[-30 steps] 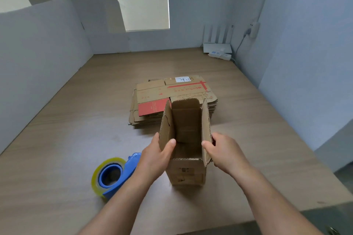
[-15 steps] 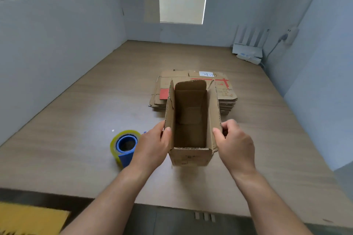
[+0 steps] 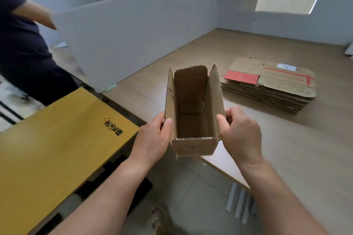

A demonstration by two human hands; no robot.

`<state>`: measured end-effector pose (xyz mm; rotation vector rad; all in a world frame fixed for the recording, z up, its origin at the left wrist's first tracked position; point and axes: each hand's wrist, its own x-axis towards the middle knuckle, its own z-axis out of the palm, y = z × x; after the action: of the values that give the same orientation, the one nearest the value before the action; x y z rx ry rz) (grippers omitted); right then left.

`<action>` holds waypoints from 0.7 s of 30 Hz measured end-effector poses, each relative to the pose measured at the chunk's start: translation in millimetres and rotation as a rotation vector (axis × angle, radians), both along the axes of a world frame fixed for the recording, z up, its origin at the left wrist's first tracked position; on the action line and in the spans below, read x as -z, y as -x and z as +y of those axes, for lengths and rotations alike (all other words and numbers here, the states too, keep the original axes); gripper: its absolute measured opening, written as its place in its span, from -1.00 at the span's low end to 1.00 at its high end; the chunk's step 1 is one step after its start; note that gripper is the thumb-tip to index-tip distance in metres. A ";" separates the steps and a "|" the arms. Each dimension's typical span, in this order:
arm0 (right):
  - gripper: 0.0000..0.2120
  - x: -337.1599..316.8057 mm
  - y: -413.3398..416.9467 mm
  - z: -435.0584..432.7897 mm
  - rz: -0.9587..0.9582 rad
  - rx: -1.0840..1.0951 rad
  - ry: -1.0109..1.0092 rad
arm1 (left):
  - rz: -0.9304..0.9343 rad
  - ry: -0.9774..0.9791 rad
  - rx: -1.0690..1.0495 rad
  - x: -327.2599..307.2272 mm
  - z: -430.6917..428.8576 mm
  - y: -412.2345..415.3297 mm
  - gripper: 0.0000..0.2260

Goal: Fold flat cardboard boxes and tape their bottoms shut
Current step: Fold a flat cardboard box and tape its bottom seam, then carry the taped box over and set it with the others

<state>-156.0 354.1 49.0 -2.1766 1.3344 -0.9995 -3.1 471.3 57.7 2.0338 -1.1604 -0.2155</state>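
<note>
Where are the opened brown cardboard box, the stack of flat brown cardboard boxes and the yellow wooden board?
opened brown cardboard box [image 3: 193, 146]: head view, near end wall
stack of flat brown cardboard boxes [image 3: 282, 82]: head view, top sheet
yellow wooden board [image 3: 57, 139]: head view, bare top face

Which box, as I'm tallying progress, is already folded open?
The box held between the left hand and right hand: it is open, flaps up, while the others lie flat in the stack on the table.
</note>
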 end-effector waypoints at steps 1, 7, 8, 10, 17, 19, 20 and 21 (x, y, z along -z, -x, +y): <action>-0.84 -0.8 -7.1 7.7 -0.002 -0.044 0.000 | -0.004 0.004 -0.040 -0.2 12.9 -2.7 -0.72; -0.82 -5.8 -52.8 56.9 -0.014 -0.273 0.032 | -0.032 0.005 -0.326 -4.1 88.0 -17.3 -0.78; -0.83 -5.7 -60.6 65.1 -0.012 -0.314 0.032 | -0.026 0.001 -0.363 -4.7 99.5 -19.8 -0.82; -0.83 -4.9 -75.4 80.6 0.005 -0.394 0.030 | -0.032 -0.007 -0.424 -5.3 120.9 -25.0 -0.80; -0.81 -7.4 -121.9 150.6 0.022 -0.595 0.093 | -0.060 0.025 -0.602 -7.3 207.0 -44.0 -0.76; -0.83 -8.8 -137.0 176.6 0.034 -0.659 0.107 | -0.054 0.036 -0.656 -6.5 234.8 -51.8 -0.78; -0.84 -8.6 -145.0 189.6 0.050 -0.702 0.102 | -0.049 0.044 -0.690 -4.9 249.4 -56.3 -0.79; -0.84 -8.0 -153.2 202.6 0.071 -0.746 0.093 | -0.046 0.049 -0.724 -3.4 263.9 -61.2 -0.74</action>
<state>-2.8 556.7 57.0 -2.4841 0.4075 -0.6884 58.0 735.2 61.2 2.2783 -0.3896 0.2174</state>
